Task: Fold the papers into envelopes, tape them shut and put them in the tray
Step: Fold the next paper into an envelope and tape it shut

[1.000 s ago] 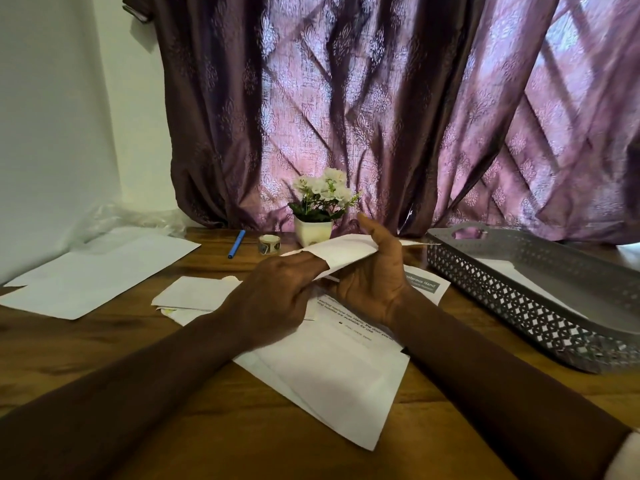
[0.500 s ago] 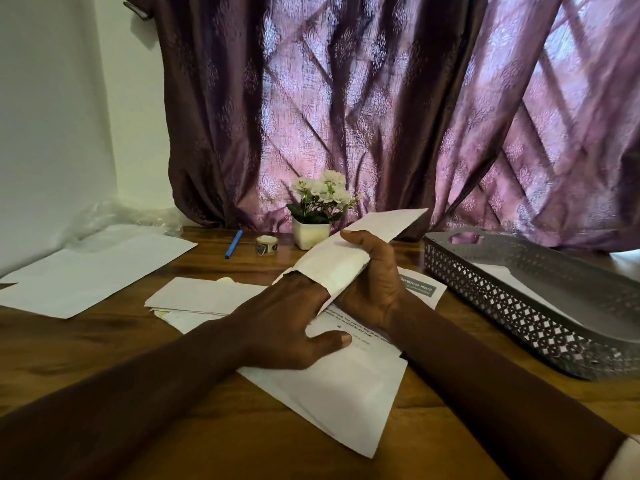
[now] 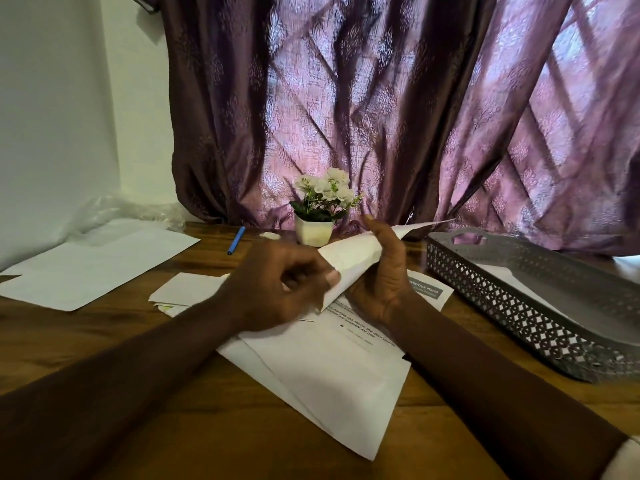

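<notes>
A folded white paper (image 3: 353, 258) is held up off the table between both hands, tilted up toward the right. My right hand (image 3: 384, 275) grips its far side, thumb on top. My left hand (image 3: 277, 285) pinches its near lower edge with curled fingers. Beneath the hands lie several loose white sheets (image 3: 332, 372), one with printed text. The grey perforated tray (image 3: 540, 306) stands at the right with a white paper inside. The tape roll (image 3: 270, 235) sits behind my left hand, mostly hidden.
A small white pot of white flowers (image 3: 320, 211) stands at the back centre by the purple curtain. A blue pen (image 3: 236, 240) lies left of it. A large white sheet (image 3: 93, 265) and clear plastic lie at the left.
My left hand lifted off the sheets on the table and took hold of the folded paper's near edge. The paper has tilted lower, and the view has shifted down slightly.
</notes>
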